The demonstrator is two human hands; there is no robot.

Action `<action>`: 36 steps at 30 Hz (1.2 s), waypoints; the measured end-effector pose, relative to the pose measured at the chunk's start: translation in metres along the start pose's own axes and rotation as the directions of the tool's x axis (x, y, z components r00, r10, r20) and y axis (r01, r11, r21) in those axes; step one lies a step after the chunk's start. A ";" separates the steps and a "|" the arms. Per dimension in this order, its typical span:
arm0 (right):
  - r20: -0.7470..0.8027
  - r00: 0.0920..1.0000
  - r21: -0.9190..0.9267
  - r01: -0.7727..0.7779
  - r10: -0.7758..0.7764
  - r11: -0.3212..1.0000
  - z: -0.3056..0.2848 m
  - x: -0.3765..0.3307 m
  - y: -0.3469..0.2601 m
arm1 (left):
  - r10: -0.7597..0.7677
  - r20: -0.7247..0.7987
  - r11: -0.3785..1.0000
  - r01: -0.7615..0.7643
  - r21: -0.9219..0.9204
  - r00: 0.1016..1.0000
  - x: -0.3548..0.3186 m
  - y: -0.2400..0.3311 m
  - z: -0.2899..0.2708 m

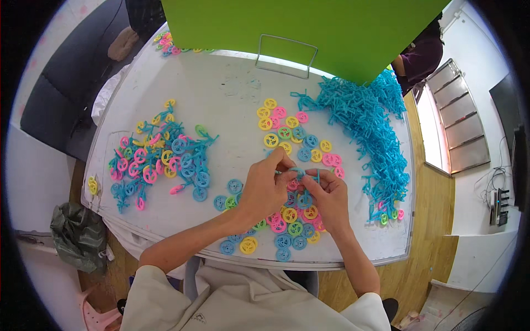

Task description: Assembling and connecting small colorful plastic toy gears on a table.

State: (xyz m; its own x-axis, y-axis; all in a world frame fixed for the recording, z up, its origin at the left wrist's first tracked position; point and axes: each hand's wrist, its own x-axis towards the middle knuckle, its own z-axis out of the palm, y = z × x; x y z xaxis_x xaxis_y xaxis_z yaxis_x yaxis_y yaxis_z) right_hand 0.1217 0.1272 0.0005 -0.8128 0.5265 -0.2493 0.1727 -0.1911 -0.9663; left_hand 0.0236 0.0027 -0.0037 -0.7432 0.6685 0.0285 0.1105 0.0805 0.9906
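You have spoked wheels (248,245) in blue, yellow, pink and green. Your heaped plastic pieces (381,149) are uniformly teal-blue. Your tabletop (215,124) is white, the panel (243,22) lime green, your shirt (237,295) pale beige with a small dark emblem (200,318).

Right of the white counter (204,83), wood-plank floor (433,243) meets a white wall (469,36) and a barred, metal-framed panel (459,118). A dark sofa-like seat (61,83) stands left of the counter; a green board (303,27), at its far side.

No lettering, number or sign can be read; a small dark mark (199,318) on the pale shirt (237,295), beyond the tabletop's (226,127) near edge, is indistinct.
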 end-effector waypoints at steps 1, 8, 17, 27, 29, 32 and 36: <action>-0.005 1.000 0.043 0.000 0.001 0.999 0.001 -0.001 -0.002 | 0.014 -0.001 1.000 -0.014 0.010 1.000 0.001 0.005 -0.001; 0.048 0.923 -0.376 0.370 -0.381 0.850 -0.008 0.001 0.007 | -0.001 0.067 1.000 0.001 -0.005 0.998 0.001 -0.006 -0.003; -0.045 0.924 -0.341 0.342 -0.379 0.876 -0.009 0.003 0.017 | -0.096 0.054 0.931 0.109 -0.349 0.994 -0.004 0.000 0.005; -0.097 0.922 -0.324 0.326 -0.374 0.888 0.000 0.000 0.015 | 0.058 -0.007 0.996 -0.059 -0.065 0.998 -0.008 0.000 0.004; -0.070 0.900 -0.364 0.378 -0.429 0.851 -0.003 0.002 0.014 | -0.014 0.037 0.990 0.020 -0.141 0.999 -0.004 -0.006 0.002; 0.053 0.892 -0.441 0.424 -0.449 0.791 -0.008 0.003 0.012 | -0.075 0.152 0.946 0.118 -0.302 0.986 0.006 -0.010 -0.006; 0.199 0.947 -0.231 0.296 -0.253 0.927 -0.006 -0.005 0.004 | -0.120 0.160 0.891 0.178 -0.418 0.980 0.011 0.003 -0.010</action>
State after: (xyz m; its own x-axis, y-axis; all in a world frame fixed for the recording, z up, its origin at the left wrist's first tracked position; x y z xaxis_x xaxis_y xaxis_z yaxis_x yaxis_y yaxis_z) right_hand 0.1299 0.1282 -0.0024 -0.9241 0.3815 0.0213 0.0477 0.1704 -0.9842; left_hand 0.0089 0.0030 0.0010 -0.6356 0.7638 -0.1125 -0.3093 -0.1184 0.9436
